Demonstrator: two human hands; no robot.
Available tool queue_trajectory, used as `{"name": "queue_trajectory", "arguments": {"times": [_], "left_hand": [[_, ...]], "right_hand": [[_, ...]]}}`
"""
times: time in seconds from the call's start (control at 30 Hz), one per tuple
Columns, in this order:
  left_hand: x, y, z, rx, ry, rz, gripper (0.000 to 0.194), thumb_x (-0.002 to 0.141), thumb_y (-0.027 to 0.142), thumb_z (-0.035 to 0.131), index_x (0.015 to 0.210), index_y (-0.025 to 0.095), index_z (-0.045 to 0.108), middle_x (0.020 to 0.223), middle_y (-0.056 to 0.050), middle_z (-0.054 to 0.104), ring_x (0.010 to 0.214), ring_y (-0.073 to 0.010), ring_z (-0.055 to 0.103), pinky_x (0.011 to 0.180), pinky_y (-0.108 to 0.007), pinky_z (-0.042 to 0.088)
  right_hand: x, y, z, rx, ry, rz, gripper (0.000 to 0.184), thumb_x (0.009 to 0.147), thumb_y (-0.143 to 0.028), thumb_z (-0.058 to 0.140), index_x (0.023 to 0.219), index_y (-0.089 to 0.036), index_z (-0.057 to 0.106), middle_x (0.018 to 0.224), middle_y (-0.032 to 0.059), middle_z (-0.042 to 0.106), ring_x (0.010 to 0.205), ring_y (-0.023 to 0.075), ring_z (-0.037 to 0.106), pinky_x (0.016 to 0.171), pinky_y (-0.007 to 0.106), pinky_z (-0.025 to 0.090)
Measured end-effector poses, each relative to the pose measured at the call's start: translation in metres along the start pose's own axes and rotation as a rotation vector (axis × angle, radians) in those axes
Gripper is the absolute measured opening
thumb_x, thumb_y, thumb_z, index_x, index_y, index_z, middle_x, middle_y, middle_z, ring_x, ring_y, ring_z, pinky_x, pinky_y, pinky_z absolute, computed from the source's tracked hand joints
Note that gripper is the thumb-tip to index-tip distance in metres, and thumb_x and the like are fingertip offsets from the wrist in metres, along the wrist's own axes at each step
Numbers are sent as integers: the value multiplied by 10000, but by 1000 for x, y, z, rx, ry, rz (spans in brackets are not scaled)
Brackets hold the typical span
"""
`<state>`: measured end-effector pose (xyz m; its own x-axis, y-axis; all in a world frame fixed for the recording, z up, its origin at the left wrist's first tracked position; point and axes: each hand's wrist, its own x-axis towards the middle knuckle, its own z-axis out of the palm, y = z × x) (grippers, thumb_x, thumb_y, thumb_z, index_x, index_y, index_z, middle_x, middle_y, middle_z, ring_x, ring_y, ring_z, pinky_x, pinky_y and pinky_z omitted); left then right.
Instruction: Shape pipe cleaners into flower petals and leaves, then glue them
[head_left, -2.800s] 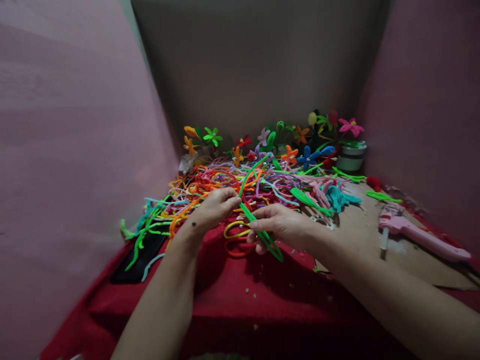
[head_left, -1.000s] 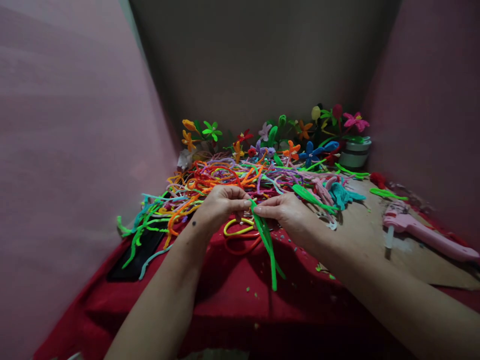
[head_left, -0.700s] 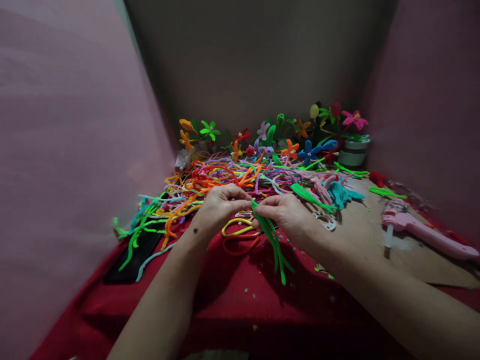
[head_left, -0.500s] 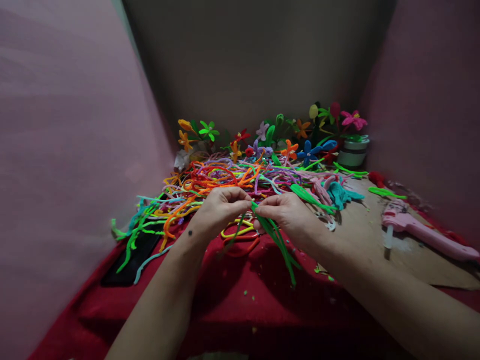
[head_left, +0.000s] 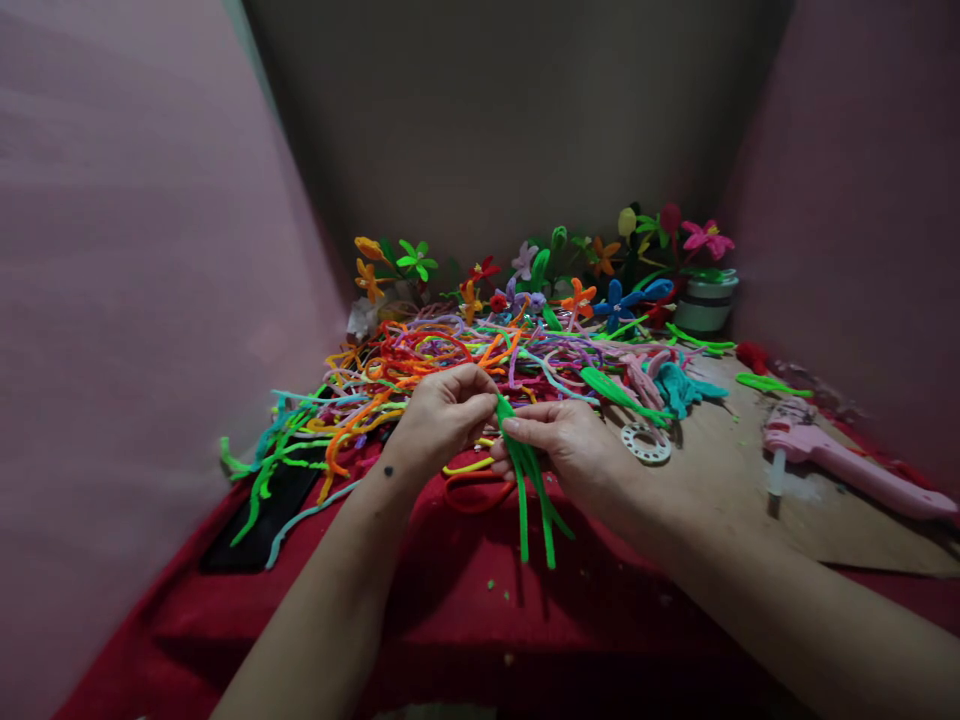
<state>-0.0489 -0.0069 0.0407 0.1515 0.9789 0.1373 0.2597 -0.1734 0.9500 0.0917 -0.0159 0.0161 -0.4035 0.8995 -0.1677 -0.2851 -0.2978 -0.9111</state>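
Note:
A bundle of green pipe cleaners hangs between my hands over the front of the table, its loose ends pointing down. My left hand pinches the upper tip of the bundle. Just below that, my right hand holds the strands between thumb and fingers. Partly hidden behind my hands lies a pair of scissors with red and yellow handles. Beside my right hand, on the board, is a white ring with holes. A looped green pipe cleaner piece lies just beyond my right hand.
A heap of many-coloured pipe cleaners covers the table's middle. Finished flowers stand behind it, near a white pot. A pink glue gun rests on the cardboard at right. A black phone-like slab lies left.
The green strands have swung to the left and hang more nearly straight down. My right hand has shifted slightly lower, and the white ring shows more fully.

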Motion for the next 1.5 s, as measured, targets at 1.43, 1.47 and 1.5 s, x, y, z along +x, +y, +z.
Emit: {"name": "queue_trajectory", "arguments": {"times": [1.43, 1.47, 1.5], "left_hand": [[12, -19, 7, -140, 99, -161, 272, 621, 340, 694, 554, 123, 543, 396, 52, 427, 331, -29, 326, 340, -176, 192], [12, -19, 7, -132, 131, -155, 265, 618, 335, 694, 556, 124, 546, 400, 53, 426, 334, -30, 327, 343, -177, 196], [12, -18, 7, -124, 164, -148, 261, 616, 328, 693, 550, 125, 542, 400, 56, 420, 337, -29, 325, 345, -178, 198]], "right_hand": [[1, 7, -15, -18, -185, 235, 157, 813, -68, 419, 732, -77, 554, 513, 46, 587, 421, 140, 581, 430, 276, 516], [2, 9, -15, -23, -193, 231, 157, 811, -70, 419, 727, -80, 551, 514, 50, 593, 424, 146, 585, 427, 281, 517], [2, 11, -15, -26, -202, 225, 154, 810, -73, 420, 724, -82, 548, 518, 54, 599, 429, 152, 590, 427, 286, 519]]}}
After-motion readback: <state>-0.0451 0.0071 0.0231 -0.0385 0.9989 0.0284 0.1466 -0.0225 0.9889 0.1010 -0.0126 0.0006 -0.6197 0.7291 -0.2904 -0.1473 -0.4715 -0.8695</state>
